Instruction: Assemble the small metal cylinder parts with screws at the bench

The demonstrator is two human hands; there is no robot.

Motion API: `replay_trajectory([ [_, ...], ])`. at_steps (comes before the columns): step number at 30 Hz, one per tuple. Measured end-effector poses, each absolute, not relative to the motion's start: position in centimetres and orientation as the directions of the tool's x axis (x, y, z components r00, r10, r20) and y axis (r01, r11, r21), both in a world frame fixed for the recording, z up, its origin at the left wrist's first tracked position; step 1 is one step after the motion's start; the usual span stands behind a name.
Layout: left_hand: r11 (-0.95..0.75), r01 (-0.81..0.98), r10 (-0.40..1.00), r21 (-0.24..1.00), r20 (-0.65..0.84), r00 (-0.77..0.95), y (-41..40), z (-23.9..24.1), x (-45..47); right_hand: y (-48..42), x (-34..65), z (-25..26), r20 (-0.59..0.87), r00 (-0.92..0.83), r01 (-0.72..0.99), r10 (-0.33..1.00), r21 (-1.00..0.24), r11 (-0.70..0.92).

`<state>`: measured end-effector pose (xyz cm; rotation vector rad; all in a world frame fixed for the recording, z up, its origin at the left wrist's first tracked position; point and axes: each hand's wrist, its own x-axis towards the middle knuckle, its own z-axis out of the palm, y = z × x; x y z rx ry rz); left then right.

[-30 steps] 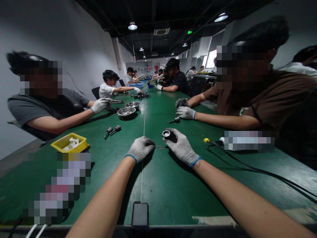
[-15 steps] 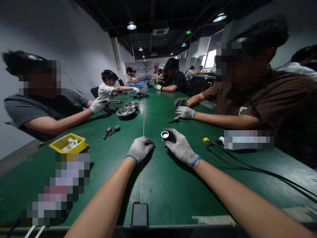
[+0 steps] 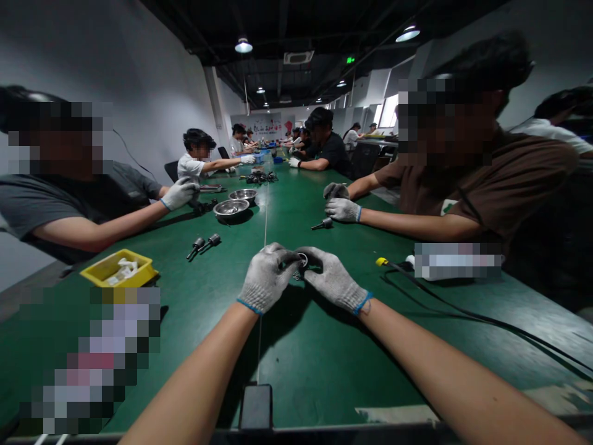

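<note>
Your right hand [image 3: 332,279], in a grey knit glove, is curled around a small round part [image 3: 303,259]. Only a sliver of the part's pale rim shows between your fingers. Your left hand [image 3: 265,279], gloved the same way, is drawn in tight against it, with the fingertips bunched together right at the part. I cannot tell whether they pinch anything of their own. Both hands meet low over the green table [image 3: 324,371], just right of the thin white line [image 3: 263,247] that runs down its middle. A few tiny loose pieces [image 3: 295,276] lie on the table right under your hands. To your left sits a yellow tray [image 3: 95,273] with white bits in it, and beyond it lie two dark tool parts [image 3: 202,245] and two steel bowls [image 3: 230,208]. To your right a black cable [image 3: 445,306] with a yellow tip crosses the table. A co-worker's gloved hands [image 3: 341,209] rest further up, near another dark part [image 3: 322,224].
</note>
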<state>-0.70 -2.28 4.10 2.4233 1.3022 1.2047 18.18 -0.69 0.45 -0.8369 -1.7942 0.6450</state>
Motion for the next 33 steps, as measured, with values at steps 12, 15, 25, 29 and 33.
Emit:
replay_trajectory([
  [12, -0.656, 0.588, 0.745, 0.473, 0.531, 0.404, -2.35, 4.17, -0.91, -0.93, 18.27, 0.73, 0.555, -0.273, 0.26, 0.786, -0.743, 0.616],
  [15, -0.664, 0.569, 0.741, 0.485, 0.523, 0.42, -2.26, 4.28, -1.04, -0.91, 18.28, 0.7, 0.562, -0.275, 0.266, 0.78, -0.735, 0.624],
  [25, -0.622, 0.607, 0.78, 0.494, 0.46, 0.424, -2.15, 4.7, -1.25, -1.07, 18.24, 0.76, 0.567, -0.31, 0.273, 0.764, -0.716, 0.642],
  [29, -0.577, 0.55, 0.815, 0.605, 0.478, 0.329, -2.2, 4.62, -0.88, -1.12, 18.21, 0.85, 0.554, -0.315, 0.279, 0.771, -0.722, 0.633],
  [33, -0.52, 0.483, 0.853, 0.704, 0.449, 0.264, -2.32, 4.43, -0.42, -1.05, 18.13, 0.66, 0.553, -0.305, 0.282, 0.775, -0.725, 0.628],
])
